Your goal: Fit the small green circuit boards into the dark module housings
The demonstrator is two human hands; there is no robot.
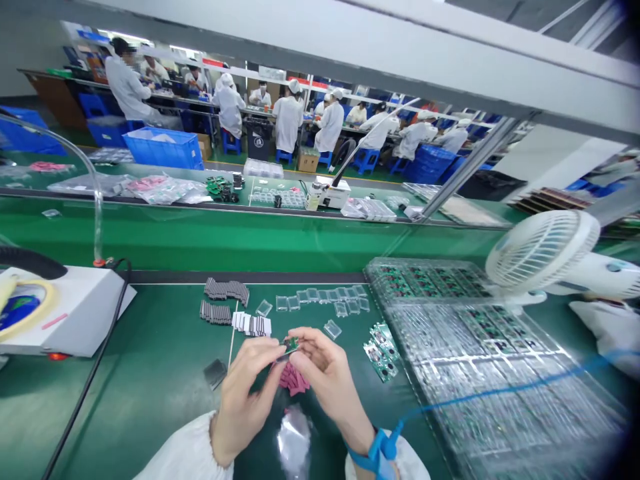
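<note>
Both hands meet over the green bench, pinching a small green circuit board [291, 344] between them. My left hand [249, 383] holds its left side with thumb and fingers. On the right side, my right hand [325, 373] grips it with fingers curled; a blue wrist strap [376, 453] circles that wrist. Beneath the hands lies a heap of pink strips [294, 379], partly hidden. Below it is a clear plastic bag [294, 440]. White and dark pieces [253, 324] lie just beyond my left hand, and a clear case [332, 329] lies beyond my right.
Stacked clear trays [450, 360] with boards fill the right, beside a white fan [545, 253]. Loose boards [381, 352] lie near the trays. Rows of clear cases [320, 295] and grey pieces [216, 313] lie ahead. A white machine [75, 313] with a black cable stands left. People work beyond.
</note>
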